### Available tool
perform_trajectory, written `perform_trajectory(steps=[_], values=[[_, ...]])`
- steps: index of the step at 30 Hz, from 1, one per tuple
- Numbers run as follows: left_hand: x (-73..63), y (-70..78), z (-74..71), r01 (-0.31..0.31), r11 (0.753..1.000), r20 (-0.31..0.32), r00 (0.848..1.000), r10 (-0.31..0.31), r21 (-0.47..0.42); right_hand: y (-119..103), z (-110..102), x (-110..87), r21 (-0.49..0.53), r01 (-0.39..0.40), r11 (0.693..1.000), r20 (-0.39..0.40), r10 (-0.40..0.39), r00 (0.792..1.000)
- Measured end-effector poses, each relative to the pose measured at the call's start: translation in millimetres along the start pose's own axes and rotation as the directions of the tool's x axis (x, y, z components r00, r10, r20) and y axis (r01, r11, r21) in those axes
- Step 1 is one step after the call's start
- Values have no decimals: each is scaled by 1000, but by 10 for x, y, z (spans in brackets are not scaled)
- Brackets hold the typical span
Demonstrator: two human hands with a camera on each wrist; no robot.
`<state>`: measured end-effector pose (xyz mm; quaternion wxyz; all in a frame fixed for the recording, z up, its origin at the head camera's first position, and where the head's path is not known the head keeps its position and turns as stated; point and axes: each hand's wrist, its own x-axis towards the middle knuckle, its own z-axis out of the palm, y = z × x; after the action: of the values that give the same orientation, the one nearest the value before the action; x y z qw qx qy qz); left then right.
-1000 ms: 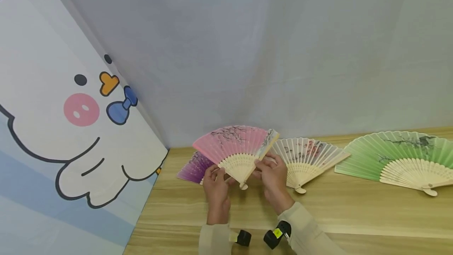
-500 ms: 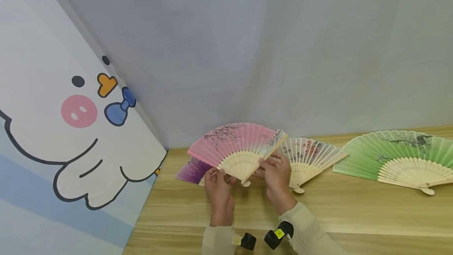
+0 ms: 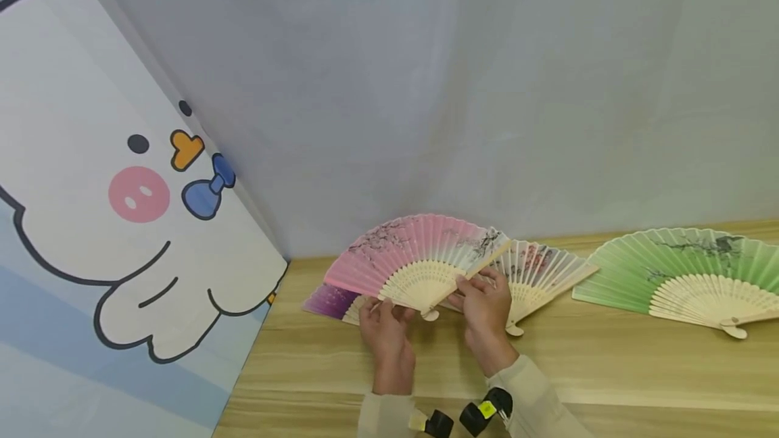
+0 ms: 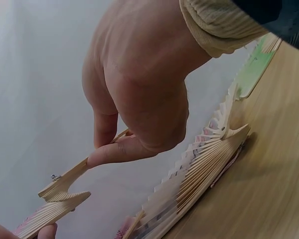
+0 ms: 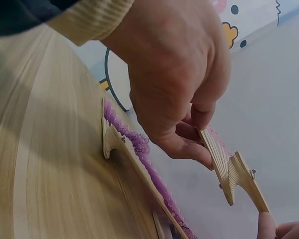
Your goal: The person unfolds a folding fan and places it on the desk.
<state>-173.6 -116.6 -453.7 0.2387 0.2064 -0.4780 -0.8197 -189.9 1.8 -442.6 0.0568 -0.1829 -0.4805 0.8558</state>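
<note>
A pink folding fan [image 3: 402, 252] with dark blossom branches and pale wooden ribs is raised between both hands, spread wide. My left hand [image 3: 387, 340] pinches its left outer rib low down, near the pivot. At the opposite side, my right hand [image 3: 487, 309] grips the right outer rib between thumb and fingers. Both wrist views show the fan's pivot end hanging between the hands, off the table. Behind its left part a purple fan [image 3: 331, 301] lies partly hidden. A white fan with red flowers [image 3: 538, 272] lies behind my right hand, partly covered by the pink fan.
An open green fan [image 3: 700, 265] lies on the wooden table [image 3: 608, 377] to the right. A grey cloth backdrop [image 3: 487, 86] rises behind the table. On the left stands a panel with a cartoon bird [image 3: 79, 120]. Both wrists wear black cameras.
The pink fan has spread wider, its right outer rib swinging right and lower. Both hands have shifted slightly right, and the pink fan now covers more of the white fan. The other fans lie still.
</note>
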Motion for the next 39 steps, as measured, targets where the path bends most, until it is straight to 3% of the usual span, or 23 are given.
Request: perform_trajectory(steps=[22,39], values=[[-166,-86,140,7,998,5,1000,-7,-64,-74,-146,-10,51,49,998,-102,-43,994],[-362,-181,227,33,997,39,999,-30,-67,-184,-362,-54,75,25,997,-156,-13,988]])
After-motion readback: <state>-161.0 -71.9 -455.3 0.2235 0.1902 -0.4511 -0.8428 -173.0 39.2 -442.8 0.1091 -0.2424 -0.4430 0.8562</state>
